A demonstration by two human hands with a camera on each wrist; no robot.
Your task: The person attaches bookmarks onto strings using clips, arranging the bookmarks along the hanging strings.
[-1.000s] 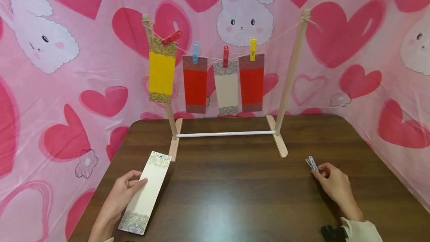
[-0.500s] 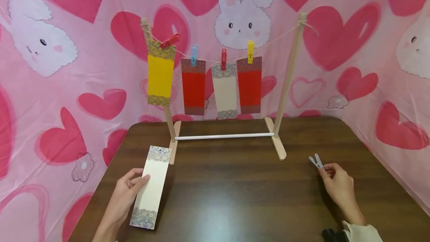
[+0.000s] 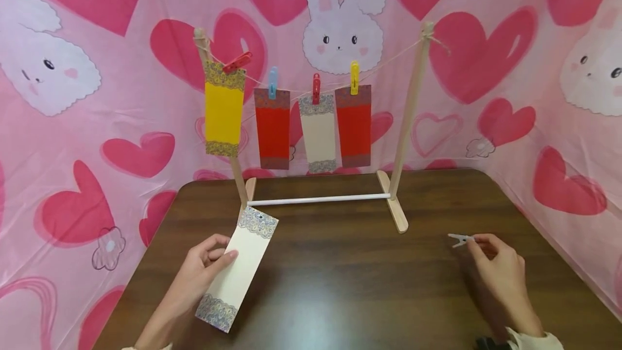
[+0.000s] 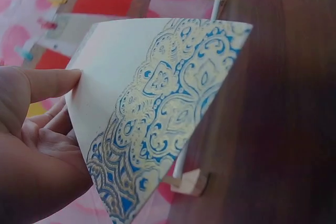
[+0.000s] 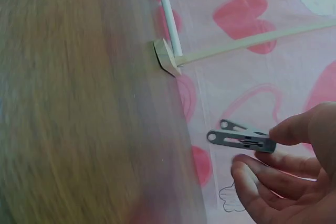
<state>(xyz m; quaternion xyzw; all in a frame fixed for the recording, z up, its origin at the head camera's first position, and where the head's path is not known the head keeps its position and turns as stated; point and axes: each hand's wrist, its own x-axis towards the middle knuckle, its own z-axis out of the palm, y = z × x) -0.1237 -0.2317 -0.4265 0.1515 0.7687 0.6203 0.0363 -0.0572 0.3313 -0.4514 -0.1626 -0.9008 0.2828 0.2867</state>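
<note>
In the head view my left hand point(image 3: 205, 264) pinches a long cream card point(image 3: 247, 263) by its left edge, thumb on the face. Both ends of the card carry a blue and gold lace pattern, sharp in the left wrist view on the near end point(image 4: 178, 103). The card is held above the table, tilted, its top overlapping the rack's left foot. At the right, my right hand point(image 3: 502, 271) pinches a pale grey clothespin point(image 3: 461, 240) between thumb and fingers. Its two slotted arms point away from the fingers in the right wrist view, where the clothespin point(image 5: 241, 139) shows closely.
A wooden rack point(image 3: 408, 123) with a white crossbar point(image 3: 318, 199) stands at the table's back. From its string hang a yellow card point(image 3: 224, 113), two red cards point(image 3: 273, 133) and a cream card point(image 3: 318, 128), held by red, blue and yellow clothespins. Pink heart-patterned cloth point(image 3: 131, 96) surrounds the table.
My left hand has moved right with the cream card, which now leans further to the right. In my right hand the clothespin has turned to point left. The view has shifted slightly.
</note>
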